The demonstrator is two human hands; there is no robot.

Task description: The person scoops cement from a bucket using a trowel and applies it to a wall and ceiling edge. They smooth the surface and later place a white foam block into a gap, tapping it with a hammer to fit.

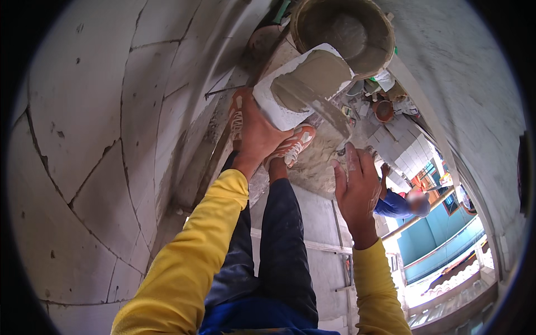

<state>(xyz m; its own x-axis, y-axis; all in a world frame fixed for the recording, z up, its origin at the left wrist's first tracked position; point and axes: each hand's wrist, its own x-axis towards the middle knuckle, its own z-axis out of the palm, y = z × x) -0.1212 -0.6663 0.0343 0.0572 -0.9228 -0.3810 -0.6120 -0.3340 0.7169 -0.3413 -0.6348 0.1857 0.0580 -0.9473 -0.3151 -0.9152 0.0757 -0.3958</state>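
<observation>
My left hand [258, 137] is closed on the lower left end of a white slab [267, 100], which looks like a piece of light block or board. Wet grey mortar [324, 70] covers much of its upper face. A trowel [329, 114], its blade smeared with mortar, lies across the mortar and reaches past the slab's right edge. My right hand [359, 187] is at the trowel's handle end, fingers curled; the handle is mostly hidden by them. Just beyond the slab stands a large round bucket [385, 47] with grey mortar inside.
A pale block wall [84, 151] rises close on my left, a grey plastered wall [474, 72] on the right. My orange shoes [296, 146] stand on a narrow raised surface. Below are stacked pale blocks [402, 142] and clutter. A person in blue [393, 205] is at lower right.
</observation>
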